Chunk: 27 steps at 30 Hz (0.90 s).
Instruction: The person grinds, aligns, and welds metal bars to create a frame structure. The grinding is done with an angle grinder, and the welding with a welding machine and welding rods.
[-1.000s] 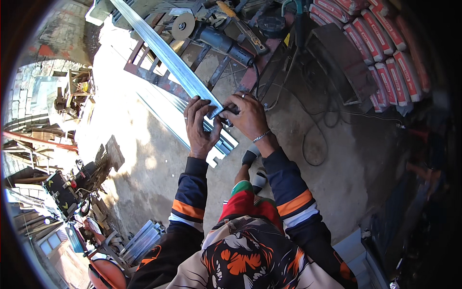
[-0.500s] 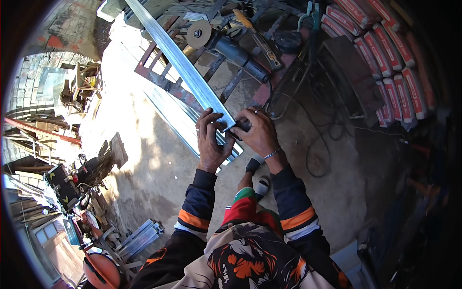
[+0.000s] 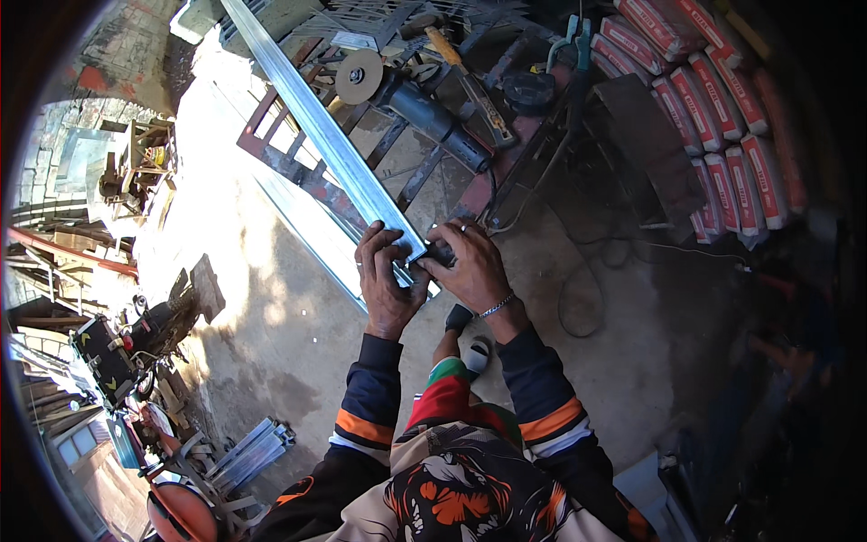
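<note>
A long galvanized metal profile slants from the top left down to my hands. My left hand curls its fingers at the near end's left edge, thumb reaching beneath. My right hand is closed at the end's right corner. A small dark object shows between its fingers and the metal; its kind cannot be made out. Beyond my right hand, an angle grinder with a large round disc lies on a dark, reddish metal frame. Beside it rests a hammer with a light handle.
More metal profiles lie lower down on the left. Red-and-white bags are stacked at the far right, and a cable loops over the concrete floor. A motorcycle and scrap wood stand left. Short metal pieces lie lower left.
The whole view has shifted slightly, so the profile, the hands and the surroundings sit a little further left and the frame's tools slightly differently. Both hands keep their place at the profile's end.
</note>
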### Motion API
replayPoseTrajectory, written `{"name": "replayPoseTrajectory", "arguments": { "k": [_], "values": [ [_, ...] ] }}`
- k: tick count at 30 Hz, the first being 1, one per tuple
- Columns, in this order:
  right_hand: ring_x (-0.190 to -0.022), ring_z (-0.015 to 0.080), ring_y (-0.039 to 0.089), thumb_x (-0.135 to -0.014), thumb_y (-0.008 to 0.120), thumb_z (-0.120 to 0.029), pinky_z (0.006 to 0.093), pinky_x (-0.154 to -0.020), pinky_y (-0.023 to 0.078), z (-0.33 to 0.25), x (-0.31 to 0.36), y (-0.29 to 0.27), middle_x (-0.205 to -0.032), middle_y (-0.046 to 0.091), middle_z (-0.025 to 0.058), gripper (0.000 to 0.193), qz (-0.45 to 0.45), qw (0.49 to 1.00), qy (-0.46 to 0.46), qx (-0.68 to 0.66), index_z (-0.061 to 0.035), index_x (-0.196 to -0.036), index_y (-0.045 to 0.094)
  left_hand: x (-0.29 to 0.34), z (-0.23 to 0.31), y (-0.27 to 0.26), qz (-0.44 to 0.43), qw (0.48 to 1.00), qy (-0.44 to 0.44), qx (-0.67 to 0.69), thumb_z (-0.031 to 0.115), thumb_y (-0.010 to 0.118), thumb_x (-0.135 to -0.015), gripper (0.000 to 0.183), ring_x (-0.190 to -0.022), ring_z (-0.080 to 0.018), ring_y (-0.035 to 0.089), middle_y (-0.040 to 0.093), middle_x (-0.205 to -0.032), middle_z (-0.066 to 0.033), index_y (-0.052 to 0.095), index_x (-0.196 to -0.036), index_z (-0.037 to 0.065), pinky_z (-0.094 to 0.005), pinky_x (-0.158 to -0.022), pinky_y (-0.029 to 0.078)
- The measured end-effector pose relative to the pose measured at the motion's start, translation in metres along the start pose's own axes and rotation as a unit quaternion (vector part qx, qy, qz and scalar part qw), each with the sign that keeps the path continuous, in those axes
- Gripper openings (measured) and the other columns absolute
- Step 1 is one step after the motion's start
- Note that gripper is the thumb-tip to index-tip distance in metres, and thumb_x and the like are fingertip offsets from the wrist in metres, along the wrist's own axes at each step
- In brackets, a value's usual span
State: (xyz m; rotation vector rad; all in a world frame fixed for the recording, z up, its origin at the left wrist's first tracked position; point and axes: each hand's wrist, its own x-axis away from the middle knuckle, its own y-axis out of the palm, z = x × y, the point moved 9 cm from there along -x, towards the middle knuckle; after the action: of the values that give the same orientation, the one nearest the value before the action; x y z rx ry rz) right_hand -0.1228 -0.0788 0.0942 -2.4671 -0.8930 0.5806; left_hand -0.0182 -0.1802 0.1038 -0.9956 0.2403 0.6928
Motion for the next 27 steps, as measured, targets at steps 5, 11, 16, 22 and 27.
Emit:
{"name": "replayPoseTrajectory", "arguments": {
  "k": [5,11,16,22,27],
  "values": [
    [-0.073,0.0166,0.063,-0.088,0.079,-0.017,0.0301,-0.07,0.051,0.011,-0.006,-0.072,-0.086,0.066,0.0041,0.021,0.117,0.983,0.096,-0.108,-0.0049,-0.101,0.067,0.006,-0.01,-0.004,0.012,1.0,-0.004,-0.019,0.004,0.075,-0.069,0.046,-0.134,-0.0401,0.05,0.061,-0.121,-0.0132,0.053,-0.109,0.007,-0.0509,-0.107,0.043],
    [-0.093,0.0278,0.065,-0.089,0.076,-0.035,0.0413,-0.087,0.052,0.169,-0.092,-0.208,-0.101,0.066,0.0131,0.053,0.369,0.922,0.102,0.058,-0.0026,-0.127,0.059,-0.001,0.0,-0.002,0.038,0.999,0.006,0.019,0.0,0.069,-0.067,0.046,-0.133,-0.0407,0.052,0.063,-0.119,-0.0147,0.05,-0.109,0.006,-0.0505,-0.107,0.043],
    [-0.1,0.0292,0.066,-0.086,0.078,-0.035,0.0435,-0.09,0.051,0.25,-0.159,-0.209,-0.107,0.067,0.0155,0.059,0.296,0.951,0.018,0.09,-0.0011,-0.129,0.057,-0.001,-0.004,0.003,0.034,0.999,-0.003,0.026,0.0,0.069,-0.067,0.042,-0.13,-0.0409,0.054,0.064,-0.116,-0.0151,0.05,-0.105,0.006,-0.0512,-0.106,0.043],
    [-0.101,0.0217,0.064,-0.092,0.075,-0.027,0.0385,-0.089,0.049,0.283,-0.177,-0.171,-0.108,0.069,0.0126,0.039,0.207,0.951,0.167,-0.158,0.0009,-0.117,0.064,0.006,-0.012,-0.005,0.028,0.998,-0.043,0.033,0.002,0.07,-0.067,0.041,-0.131,-0.0419,0.053,0.064,-0.115,-0.0143,0.047,-0.101,0.007,-0.0512,-0.108,0.041],
    [-0.098,0.0178,0.061,-0.095,0.073,-0.028,0.036,-0.088,0.048,0.274,-0.174,-0.197,-0.108,0.068,0.0072,0.034,0.332,0.932,0.073,-0.126,-0.0002,-0.114,0.066,0.009,-0.011,-0.001,0.03,0.998,-0.042,0.046,0.003,0.071,-0.067,0.042,-0.132,-0.0423,0.052,0.064,-0.116,-0.0141,0.047,-0.102,0.007,-0.0514,-0.109,0.04]
  ]
}}
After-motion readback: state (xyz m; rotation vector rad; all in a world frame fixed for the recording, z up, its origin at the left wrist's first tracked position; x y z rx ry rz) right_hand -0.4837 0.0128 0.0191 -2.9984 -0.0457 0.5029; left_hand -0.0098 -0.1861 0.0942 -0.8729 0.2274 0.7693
